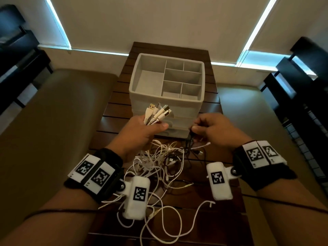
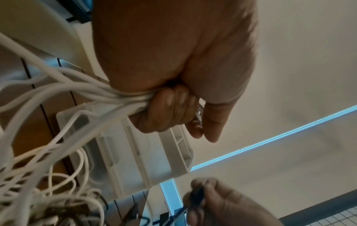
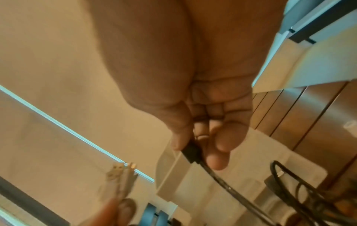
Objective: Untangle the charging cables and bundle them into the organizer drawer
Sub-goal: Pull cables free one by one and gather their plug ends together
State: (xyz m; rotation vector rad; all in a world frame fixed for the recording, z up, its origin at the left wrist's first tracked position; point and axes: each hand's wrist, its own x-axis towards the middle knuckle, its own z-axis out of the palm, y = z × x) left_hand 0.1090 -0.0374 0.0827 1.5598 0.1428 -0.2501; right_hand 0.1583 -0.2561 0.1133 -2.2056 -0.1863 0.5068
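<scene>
A: What does your head view show that the wrist views miss?

B: The organizer drawer [image 1: 166, 80], upper centre on the slatted desk [image 1: 113, 110], with six open grey compartments on top. The tangle of cables [image 1: 159, 167], mostly white, sprawls at lower centre.

A: And your hands?

B: Your left hand [image 1: 142, 132] has its fingers [image 2: 166, 113] curled around a bunch of white cable ends [image 1: 157, 112]; about five plugs fan upward. Your right hand [image 1: 213, 128] pinches one black cable [image 3: 193, 152] between thumb and fingers, clearest in the right wrist view.
</scene>
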